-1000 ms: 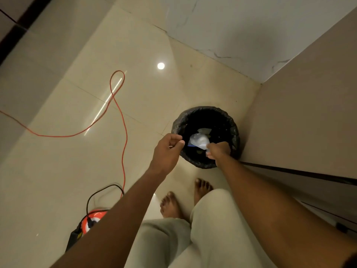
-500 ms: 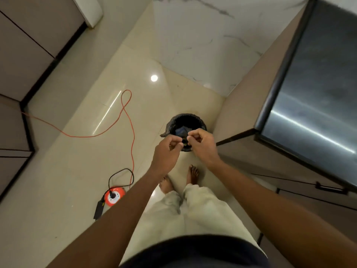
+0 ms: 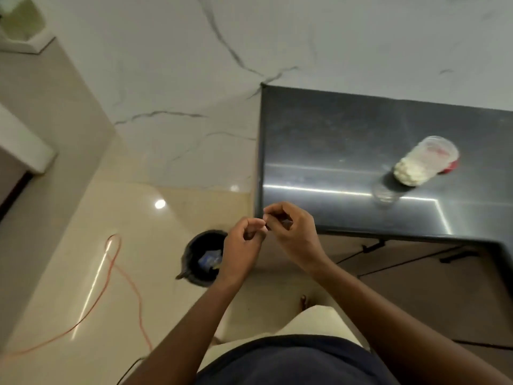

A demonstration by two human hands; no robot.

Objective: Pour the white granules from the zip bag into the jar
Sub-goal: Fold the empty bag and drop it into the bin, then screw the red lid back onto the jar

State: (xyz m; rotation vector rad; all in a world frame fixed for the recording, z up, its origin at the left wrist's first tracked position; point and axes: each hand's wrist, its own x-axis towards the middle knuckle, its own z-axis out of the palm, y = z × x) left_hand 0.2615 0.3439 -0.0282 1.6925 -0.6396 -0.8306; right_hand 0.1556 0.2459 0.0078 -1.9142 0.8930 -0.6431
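Note:
A clear jar (image 3: 424, 162) stands open on the dark counter (image 3: 319, 151) at the right, its lower part filled with white granules. Something red (image 3: 452, 168) shows behind its base. A crumpled blue-and-white bag (image 3: 209, 259) lies inside the black bin (image 3: 191, 252) on the floor. My left hand (image 3: 244, 245) and my right hand (image 3: 294, 232) meet at the counter's near left corner, above the bin. The fingers of both are curled, with the fingertips close together. I see nothing held in either hand.
An orange cable (image 3: 116, 273) snakes over the glossy cream floor at the left. A marble wall panel (image 3: 180, 79) rises behind the bin. Cabinet fronts with dark handles (image 3: 373, 245) sit under the counter. A faint clear round shape (image 3: 384, 194) lies in front of the jar.
My right hand let the bag go into the bin. Both hands then rose and came together. The view lifted from the bin up to the counter and jar.

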